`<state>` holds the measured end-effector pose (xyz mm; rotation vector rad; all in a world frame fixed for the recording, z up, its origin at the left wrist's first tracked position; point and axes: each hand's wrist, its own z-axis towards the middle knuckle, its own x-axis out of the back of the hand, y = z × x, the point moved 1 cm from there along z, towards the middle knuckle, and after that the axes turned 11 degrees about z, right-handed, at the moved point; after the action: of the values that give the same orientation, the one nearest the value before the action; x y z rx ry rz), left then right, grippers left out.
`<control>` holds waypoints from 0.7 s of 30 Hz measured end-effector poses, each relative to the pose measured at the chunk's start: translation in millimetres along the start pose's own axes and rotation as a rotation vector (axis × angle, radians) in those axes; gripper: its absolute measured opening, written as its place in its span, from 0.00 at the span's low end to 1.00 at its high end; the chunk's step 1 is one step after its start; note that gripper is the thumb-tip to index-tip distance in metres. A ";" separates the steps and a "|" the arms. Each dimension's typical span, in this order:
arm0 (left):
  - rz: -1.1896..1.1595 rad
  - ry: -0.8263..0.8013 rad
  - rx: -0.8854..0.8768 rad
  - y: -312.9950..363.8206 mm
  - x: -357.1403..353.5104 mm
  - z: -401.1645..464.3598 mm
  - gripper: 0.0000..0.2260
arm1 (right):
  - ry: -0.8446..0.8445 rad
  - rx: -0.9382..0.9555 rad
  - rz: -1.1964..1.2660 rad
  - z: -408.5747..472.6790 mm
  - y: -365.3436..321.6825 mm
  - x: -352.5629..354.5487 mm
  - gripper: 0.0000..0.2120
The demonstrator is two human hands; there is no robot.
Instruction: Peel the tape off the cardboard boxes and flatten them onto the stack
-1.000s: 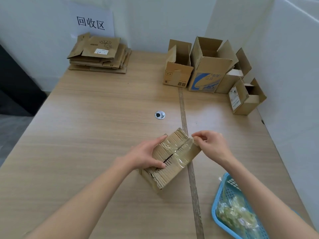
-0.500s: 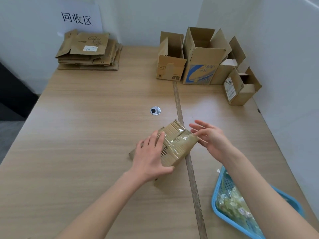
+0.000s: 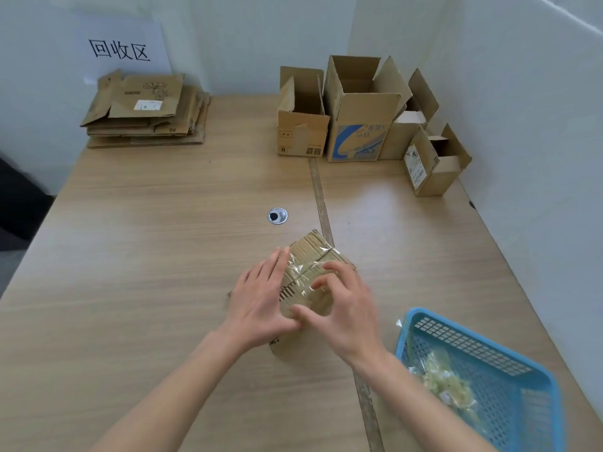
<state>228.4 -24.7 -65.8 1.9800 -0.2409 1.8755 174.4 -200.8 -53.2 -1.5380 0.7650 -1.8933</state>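
Tape (image 3: pixel 301 270) is being picked at by the curled right hand (image 3: pixel 346 308); the box (image 3: pixel 313 256) is steadied by the flat left hand (image 3: pixel 261 298); a loose edge must be lifted next.

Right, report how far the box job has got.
Done: a stack of flattened boxes lies at the far left under the wall sign, and peeled tape sits in the blue basket. In hand: the left hand steadies a taped box while the right hand works at its clear tape. Left: four open boxes standing at the far right.
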 end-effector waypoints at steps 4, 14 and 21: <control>0.011 0.001 0.016 2.0 0.4 -0.9 0.54 | 0.143 -0.047 0.037 -3.7 1.8 -11.9 0.08; 0.018 0.019 -0.004 1.8 0.3 -3.7 0.55 | 0.198 0.091 -0.098 0.3 2.5 -13.6 0.04; 0.020 0.000 0.005 -1.9 1.7 -1.9 0.54 | 0.110 0.018 0.095 16.3 11.8 -5.0 0.04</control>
<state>227.5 -22.0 -64.4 1.9879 -0.2566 1.8904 192.1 -206.2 -62.3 -1.3716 0.8513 -1.9214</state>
